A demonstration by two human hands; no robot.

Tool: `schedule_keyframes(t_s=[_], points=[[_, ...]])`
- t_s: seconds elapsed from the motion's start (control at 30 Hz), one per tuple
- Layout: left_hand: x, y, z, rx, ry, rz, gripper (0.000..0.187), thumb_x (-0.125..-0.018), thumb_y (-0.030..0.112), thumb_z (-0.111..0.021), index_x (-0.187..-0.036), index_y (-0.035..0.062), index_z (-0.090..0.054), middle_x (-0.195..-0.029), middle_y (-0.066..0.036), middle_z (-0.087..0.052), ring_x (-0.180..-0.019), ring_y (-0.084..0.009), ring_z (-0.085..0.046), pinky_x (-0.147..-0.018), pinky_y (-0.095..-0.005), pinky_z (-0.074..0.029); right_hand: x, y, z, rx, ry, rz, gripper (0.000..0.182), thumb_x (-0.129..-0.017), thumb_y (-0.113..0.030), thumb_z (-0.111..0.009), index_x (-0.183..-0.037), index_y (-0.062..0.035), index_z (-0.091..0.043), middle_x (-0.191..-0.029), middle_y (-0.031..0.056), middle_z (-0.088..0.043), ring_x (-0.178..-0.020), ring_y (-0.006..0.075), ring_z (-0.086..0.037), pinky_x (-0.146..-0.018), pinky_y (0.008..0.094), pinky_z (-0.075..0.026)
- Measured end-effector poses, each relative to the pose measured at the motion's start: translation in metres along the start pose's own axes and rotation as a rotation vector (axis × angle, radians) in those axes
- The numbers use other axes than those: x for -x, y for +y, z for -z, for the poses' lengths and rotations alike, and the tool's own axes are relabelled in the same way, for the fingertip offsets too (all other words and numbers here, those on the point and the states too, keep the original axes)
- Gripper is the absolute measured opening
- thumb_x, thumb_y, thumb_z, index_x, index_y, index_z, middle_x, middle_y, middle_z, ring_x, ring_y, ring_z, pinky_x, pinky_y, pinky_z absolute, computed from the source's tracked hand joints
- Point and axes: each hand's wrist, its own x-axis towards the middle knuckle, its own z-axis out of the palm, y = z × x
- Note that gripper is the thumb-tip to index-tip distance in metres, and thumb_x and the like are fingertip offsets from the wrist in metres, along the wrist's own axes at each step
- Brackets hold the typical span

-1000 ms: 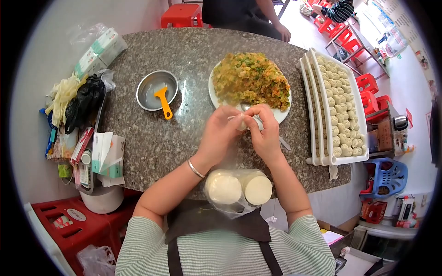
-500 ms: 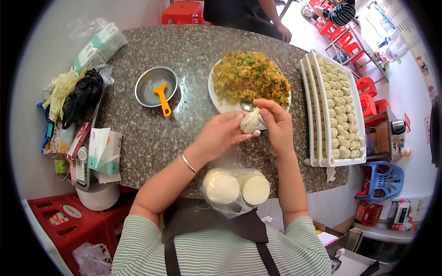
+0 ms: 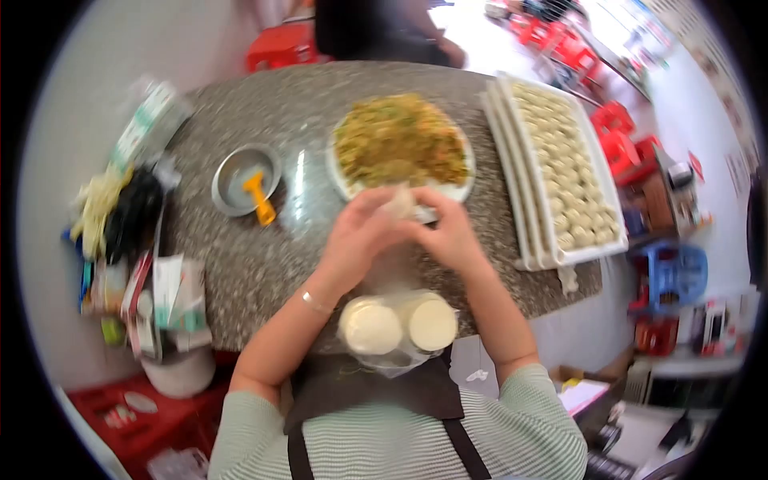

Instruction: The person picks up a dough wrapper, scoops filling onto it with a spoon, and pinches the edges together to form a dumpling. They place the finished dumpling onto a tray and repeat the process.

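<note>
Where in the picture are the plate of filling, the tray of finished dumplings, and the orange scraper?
plate of filling (image 3: pixel 350 186), head view, on its white near-left rim.
tray of finished dumplings (image 3: pixel 596 251), head view, on its white front rim.
orange scraper (image 3: pixel 259 200), head view, on its handle.

— What's different from half a second back?

— The left hand (image 3: pixel 360 236) and right hand (image 3: pixel 448 236) have closed together again. Before, the pleated dumpling (image 3: pixel 398 204) stood plainly between them; now the fingers cover most of it, at the plate's (image 3: pixel 344 182) six o'clock.

— Anything else?

— The head has swung: the tray of dumplings (image 3: pixel 560 160) sits further toward two o'clock, the metal bowl (image 3: pixel 240 180) slid toward ten. The picture is blurred, so the dumpling's shape is probably unchanged, though I can't tell.
</note>
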Motion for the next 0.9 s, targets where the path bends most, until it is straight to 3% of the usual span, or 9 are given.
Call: schedule_keyframes(t_s=[0.1,0.23,0.27,0.3,0.37,0.5,0.57,0.77,0.9], points=[[0.008,0.003,-0.014,-0.099,0.008,-0.013,0.033,-0.099,0.011,-0.048,-0.131,0.0045,-0.046,-0.127,-0.012,-0.056,-0.103,-0.0175,-0.063,-0.089,-0.0297,-0.053,0.019,-0.02,0.02,-0.067,0.124,0.04,0.041,-0.08,-0.016,-0.075,-0.114,0.0021,-0.061,-0.099,0.012,-0.068,-0.091,0.0178,-0.065,-0.082,0.0328,-0.05],[0.016,0.007,-0.026,-0.479,-0.264,0.025,0.031,-0.094,0.008,-0.054,-0.125,0.0066,-0.054,-0.124,-0.011,-0.059,-0.104,-0.0201,-0.064,-0.087,-0.0334,-0.053,0.048,-0.047,0.111,0.004,0.285,-0.026,0.036,-0.083,-0.008,-0.071,-0.118,-0.0018,-0.062,-0.11,0.0074,-0.067,-0.099,0.0141,-0.064,-0.088,0.0306,-0.05],[0.018,0.008,-0.029,-0.683,-0.349,-0.012,0.029,-0.092,0.008,-0.058,-0.121,0.0068,-0.058,-0.122,-0.012,-0.061,-0.103,-0.0225,-0.065,-0.086,-0.035,-0.053,0.055,-0.018,0.143,0.226,0.361,0.119,0.035,-0.085,-0.003,-0.066,-0.121,-0.003,-0.06,-0.118,0.0081,-0.064,-0.099,0.0149,-0.064,-0.087,0.0304,-0.051],[0.02,0.012,-0.036,-0.682,-0.367,-0.018,0.029,-0.092,0.008,-0.058,-0.121,0.0068,-0.058,-0.122,-0.012,-0.061,-0.103,-0.0225,-0.065,-0.086,-0.035,-0.053,0.058,-0.024,0.172,0.189,0.464,-0.078,0.038,-0.086,0.0,-0.063,-0.123,-0.0057,-0.059,-0.123,0.0083,-0.061,-0.099,0.0148,-0.063,-0.087,0.0301,-0.051],[0.025,0.019,-0.052,-1.219,-0.618,-0.279,0.026,-0.087,0.008,-0.063,-0.112,0.0062,-0.065,-0.119,-0.012,-0.062,-0.098,-0.0282,-0.066,-0.083,-0.0363,-0.053,0.068,-0.005,0.237,0.32,0.601,-0.122,0.041,-0.087,0.001,-0.059,-0.127,-0.0083,-0.057,-0.121,0.0062,-0.057,-0.1,0.0158,-0.063,-0.086,0.0297,-0.052],[0.039,0.012,-0.059,-1.386,-0.625,-0.197,0.023,-0.083,0.008,-0.064,-0.106,0.0058,-0.067,-0.112,-0.012,-0.064,-0.091,-0.0311,-0.066,-0.08,-0.0363,-0.054,0.096,0.063,0.331,0.812,0.615,-0.174,0.038,-0.087,-0.002,-0.056,-0.124,-0.0108,-0.061,-0.116,0.0109,-0.06,-0.097,0.0229,-0.065,-0.083,0.0324,-0.052],[0.04,0.01,-0.061,-1.421,-0.628,-0.183,0.02,-0.082,0.008,-0.065,-0.102,0.0059,-0.067,-0.109,-0.01,-0.066,-0.088,-0.0309,-0.066,-0.077,-0.0369,-0.054,0.102,0.076,0.345,1.027,0.326,-0.493,0.031,-0.089,-0.01,-0.055,-0.118,-0.0101,-0.065,-0.102,0.0137,-0.066,-0.095,0.0262,-0.065,-0.081,0.0349,-0.051],[0.044,0.007,-0.066,-1.428,-0.559,-0.27,0.014,-0.081,0.009,-0.066,-0.095,0.006,-0.067,-0.1,-0.011,-0.067,-0.084,-0.0314,-0.066,-0.076,-0.0379,-0.054,0.103,0.064,0.334,0.774,0.532,-0.486,0.026,-0.089,-0.013,-0.054,-0.109,-0.0049,-0.069,-0.1,0.0157,-0.069,-0.094,0.0275,-0.066,-0.086,0.0342,-0.049],[0.044,0.013,-0.065,-1.33,-0.575,-0.241,0.011,-0.083,0.009,-0.066,-0.093,0.0056,-0.066,-0.095,-0.011,-0.066,-0.081,-0.0303,-0.065,-0.076,-0.0357,-0.053,0.079,0.023,0.273,0.82,0.616,-0.082,0.023,-0.089,-0.009,-0.056,-0.107,-0.0007,-0.068,-0.103,0.0137,-0.07,-0.097,0.0249,-0.066,-0.089,0.0343,-0.048]])
